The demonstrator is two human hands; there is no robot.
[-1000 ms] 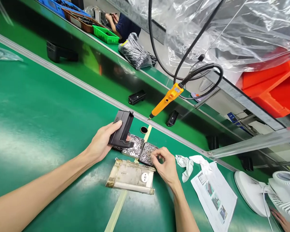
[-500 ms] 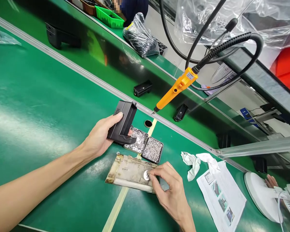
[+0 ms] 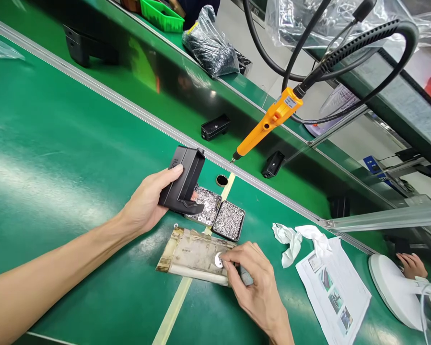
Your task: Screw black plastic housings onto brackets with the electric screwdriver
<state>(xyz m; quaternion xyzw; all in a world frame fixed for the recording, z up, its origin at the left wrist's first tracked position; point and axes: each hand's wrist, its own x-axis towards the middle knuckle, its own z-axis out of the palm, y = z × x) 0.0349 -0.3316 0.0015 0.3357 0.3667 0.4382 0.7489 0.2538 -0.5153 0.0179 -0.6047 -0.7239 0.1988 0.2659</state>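
My left hand (image 3: 146,201) is closed round a black plastic housing (image 3: 181,182), its thumb on the near face. The fingers of my right hand (image 3: 253,278) pinch at a small round metal disc (image 3: 218,259) with a dark centre, at the right end of a stained, taped pad (image 3: 197,254). Just beyond the pad stand two square trays of small metal parts, the left tray (image 3: 207,206) partly behind the housing and the right tray (image 3: 229,220) in full view. A small round black-topped piece (image 3: 221,180) lies behind them.
An orange electric screwdriver (image 3: 269,125) hangs point down over the metal rail (image 3: 129,105). Black parts (image 3: 215,127) rest beyond the rail. At the right are crumpled tissues (image 3: 289,239), an instruction sheet (image 3: 333,287), a white fan (image 3: 391,292) and another person's hand (image 3: 412,265).
The view has shifted slightly, so the screwdriver, sheet and fan appear a little further right. Both of my hands keep nearly the same pose, with the housing and the disc.
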